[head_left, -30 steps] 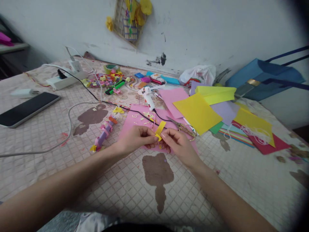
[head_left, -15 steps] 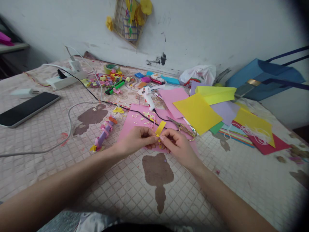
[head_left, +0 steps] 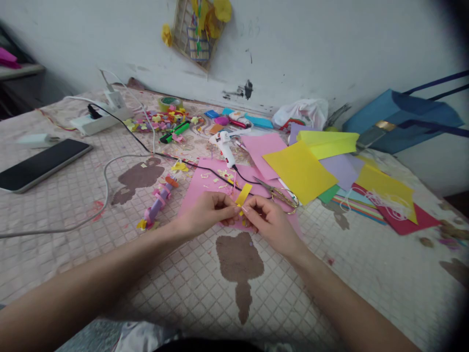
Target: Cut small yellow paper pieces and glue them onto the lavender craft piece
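Between my two hands is a narrow yellow paper strip (head_left: pixel 244 194), its free end sticking up past the fingertips. My left hand (head_left: pixel 217 209) pinches it from the left, and my right hand (head_left: pixel 266 217) pinches it from the right, the fingertips almost touching. The lower part of the strip is mostly hidden by fingers. Beneath lies a pink paper sheet (head_left: pixel 194 191) scattered with small paper scraps (head_left: pixel 224 177). Gold-handled scissors (head_left: pixel 280 194) rest just beyond my right hand. A white glue gun (head_left: pixel 224 148) lies farther back.
Left of my hands lies a purple strip with curled paper pieces (head_left: pixel 158 203). A phone (head_left: pixel 44 164), a power strip (head_left: pixel 97 120) and cables occupy the left side. Coloured sheets (head_left: pixel 300 171) and a blue bag (head_left: pixel 399 120) are to the right. Paper flowers (head_left: pixel 157 120) are piled behind.
Almost nothing differs. Both hands keep their pinch on the yellow strip in the same spot.
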A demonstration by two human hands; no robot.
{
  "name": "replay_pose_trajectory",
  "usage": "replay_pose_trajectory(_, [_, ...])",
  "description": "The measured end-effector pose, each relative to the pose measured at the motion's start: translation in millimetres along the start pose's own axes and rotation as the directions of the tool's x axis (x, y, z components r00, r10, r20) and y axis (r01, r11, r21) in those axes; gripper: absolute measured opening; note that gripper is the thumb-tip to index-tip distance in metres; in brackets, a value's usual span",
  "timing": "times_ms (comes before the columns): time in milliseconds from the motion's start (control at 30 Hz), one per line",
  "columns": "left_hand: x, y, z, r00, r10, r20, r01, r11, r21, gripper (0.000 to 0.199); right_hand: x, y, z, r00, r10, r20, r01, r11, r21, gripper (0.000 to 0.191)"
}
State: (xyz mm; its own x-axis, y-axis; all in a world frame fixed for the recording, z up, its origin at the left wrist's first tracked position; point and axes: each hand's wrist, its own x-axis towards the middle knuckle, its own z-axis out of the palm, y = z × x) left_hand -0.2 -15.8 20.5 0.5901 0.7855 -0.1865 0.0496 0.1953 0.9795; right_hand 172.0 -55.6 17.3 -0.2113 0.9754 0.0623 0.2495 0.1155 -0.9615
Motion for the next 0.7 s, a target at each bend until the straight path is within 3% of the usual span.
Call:
replay_pose_trajectory(300, [0.1,2.1,-0.6,0.998,-0.056,-0.014,0.056,0.998,0.035,0.018,-0.7,0.3,0.3,1.0,0.018,0.005,-0.018,1.0,0.0,0.02])
replay_pose_trajectory(467, [-0.6,2.1,-2.2,0.998,-0.047,0.043,0.046,0.998,0.037,0.017,-0.2,0.9,-1.7,0.997,0.047,0.063,-0.049,0.998,0.025,0.019])
replay_pose_trajectory(700, [0.2,0.3,-3.0,0.994,-0.084,0.076,0.085,0.996,-0.005,0.021,-0.5,2.3,-1.8,0.999,0.024,0.035,-0.022,0.998,-0.055,0.019])
